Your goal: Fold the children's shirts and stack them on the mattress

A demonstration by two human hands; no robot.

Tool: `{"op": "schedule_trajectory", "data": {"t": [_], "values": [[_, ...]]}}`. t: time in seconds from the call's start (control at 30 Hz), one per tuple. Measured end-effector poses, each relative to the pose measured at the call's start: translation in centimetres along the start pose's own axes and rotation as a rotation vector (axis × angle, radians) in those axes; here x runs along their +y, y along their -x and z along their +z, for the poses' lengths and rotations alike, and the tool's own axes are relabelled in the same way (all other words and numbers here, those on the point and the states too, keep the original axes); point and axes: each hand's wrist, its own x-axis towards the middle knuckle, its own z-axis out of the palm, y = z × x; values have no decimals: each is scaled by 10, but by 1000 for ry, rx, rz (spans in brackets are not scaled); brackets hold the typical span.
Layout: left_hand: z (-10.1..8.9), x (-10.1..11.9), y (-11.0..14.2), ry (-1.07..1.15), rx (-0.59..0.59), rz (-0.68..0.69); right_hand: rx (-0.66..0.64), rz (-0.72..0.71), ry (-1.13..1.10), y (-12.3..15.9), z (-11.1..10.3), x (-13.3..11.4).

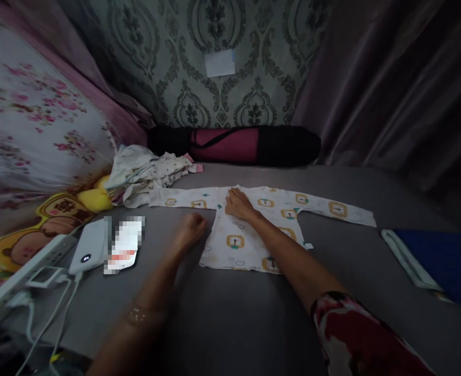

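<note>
A small white long-sleeved baby shirt (254,230) with yellow-framed prints lies spread flat on the grey surface (230,313), sleeves stretched out to both sides. My right hand (238,203) rests flat on the shirt near its neckline, fingers stretched out. My left hand (191,230) hovers just left of the shirt's body, under the left sleeve, its fingers curled in and blurred; nothing shows in it.
A heap of crumpled baby clothes (148,172) lies at the back left. A white power bank (89,245) and a phone (124,245) with cables sit at the left. A black and pink rolled mat (234,143) lies along the wall. A blue folded cloth (438,261) lies at the right.
</note>
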Motion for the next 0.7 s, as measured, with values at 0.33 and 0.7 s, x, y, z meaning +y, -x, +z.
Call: {"op": "schedule_trajectory", "data": {"t": [0.33, 0.7], "values": [[34, 1, 34, 42, 36, -89, 10, 101, 125, -5, 19, -10], [35, -5, 34, 276, 51, -60, 140, 90, 127, 4, 25, -13]]}}
